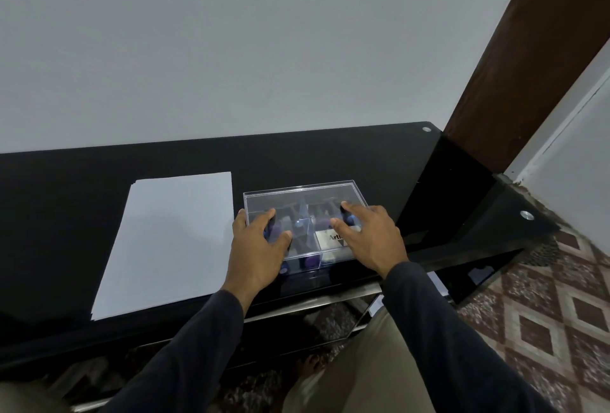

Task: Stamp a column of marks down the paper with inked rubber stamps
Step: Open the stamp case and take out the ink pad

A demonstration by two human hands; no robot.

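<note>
Both hands, left hand (255, 244) and right hand (369, 234), rest spread-fingered on the closed stamp box (303, 194); the paper (168, 241) beside it is unmarked.

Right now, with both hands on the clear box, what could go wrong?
1. The clear box sits near the table's front edge; lifting its lid with the left hand and right hand could drag it off.
2. The stamps inside may tip out.
3. The paper lies close beside the box and could get pushed askew.
</note>
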